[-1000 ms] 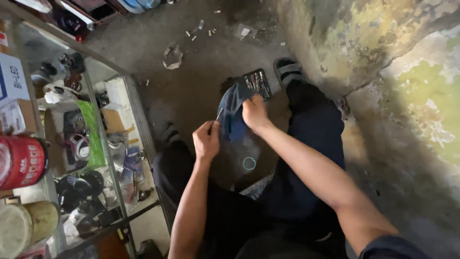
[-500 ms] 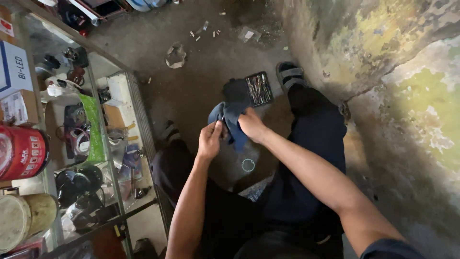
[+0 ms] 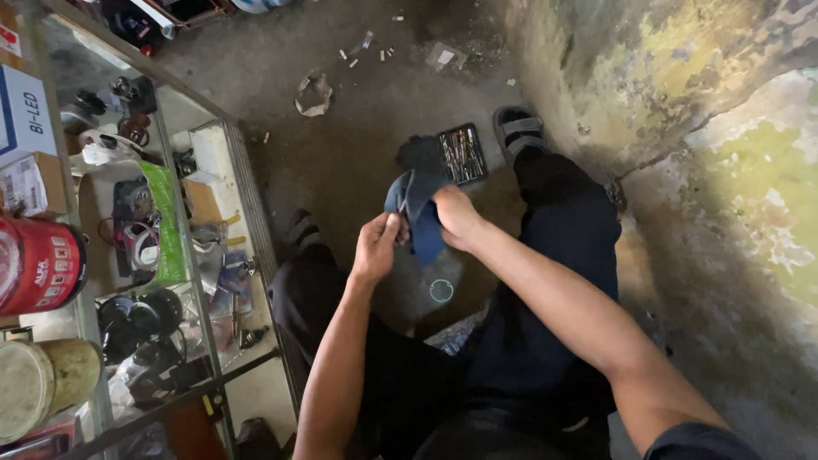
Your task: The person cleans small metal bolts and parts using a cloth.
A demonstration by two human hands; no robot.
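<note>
blue cloth (image 3: 419, 213) between both hands

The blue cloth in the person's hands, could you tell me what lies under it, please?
Under the blue cloth, held by the left hand and right hand, lies bare concrete floor; an open tool case sits just beyond. Anything wrapped inside the cloth is hidden.

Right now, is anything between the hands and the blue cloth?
Nothing visible. The left hand and right hand both grip the blue cloth directly, above the floor between the knees.
</note>
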